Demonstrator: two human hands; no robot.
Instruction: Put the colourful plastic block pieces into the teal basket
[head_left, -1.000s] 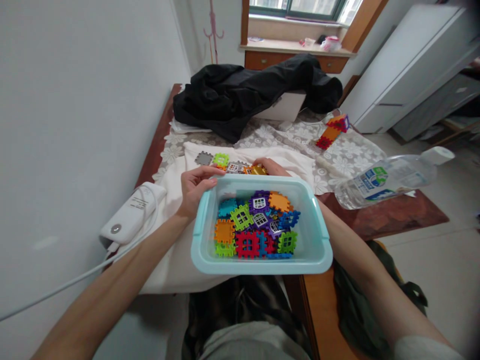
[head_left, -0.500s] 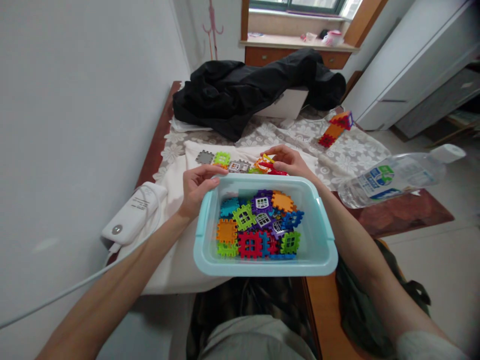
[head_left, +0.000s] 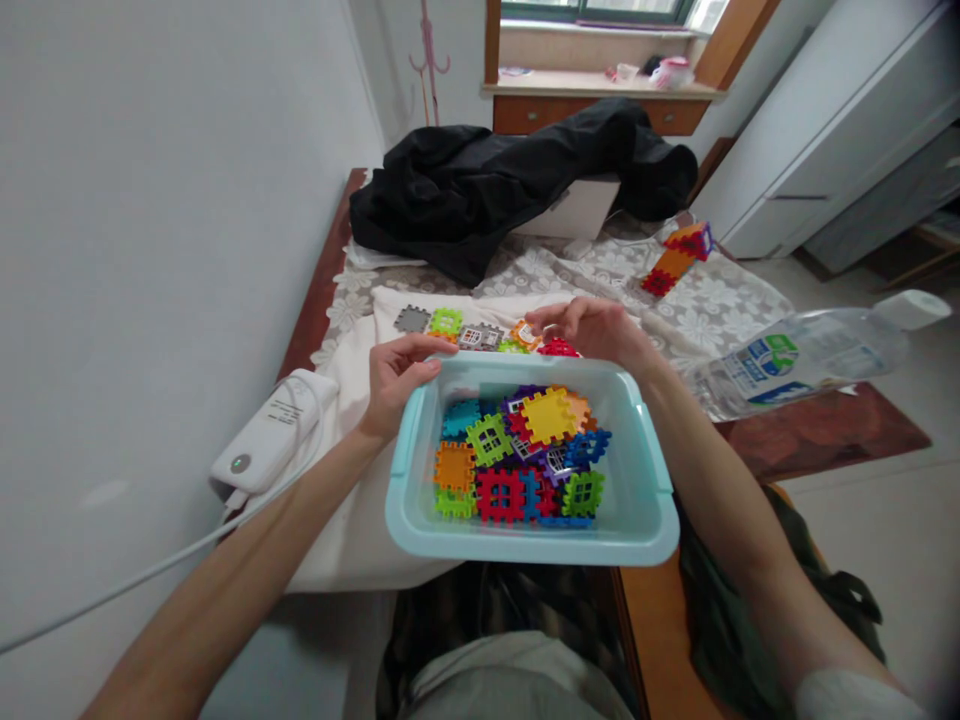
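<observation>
A light-blue plastic tub [head_left: 531, 548] holds a heap of colourful square interlocking plastic tiles, some with window lattices. On top of the heap lies a yellow tile [head_left: 550, 415]. My left hand [head_left: 391, 388] is closed on the tub's far left rim, thumb on top. Just beyond the far right rim hovers my right hand [head_left: 596, 328], fingers loosely apart and holding nothing. Near its fingertips are an orange window tile [head_left: 526, 334] and a red tile [head_left: 559, 348]. Farther left on the white cloth lie a grey tile [head_left: 412, 319] and a green tile [head_left: 447, 321]; the tub hides part of this group.
Left of the tub is a white power bank [head_left: 274, 432] with a cable. A large clear bottle [head_left: 810, 360] lies tilted at right. An orange-red tile structure [head_left: 676, 258] stands farther back. Black clothing [head_left: 517, 190] covers the table's far end.
The yellow and red tiles have left my right hand; the yellow one now lies on the heap inside the tub. My right hand has opened. My left hand keeps its grip on the rim.
</observation>
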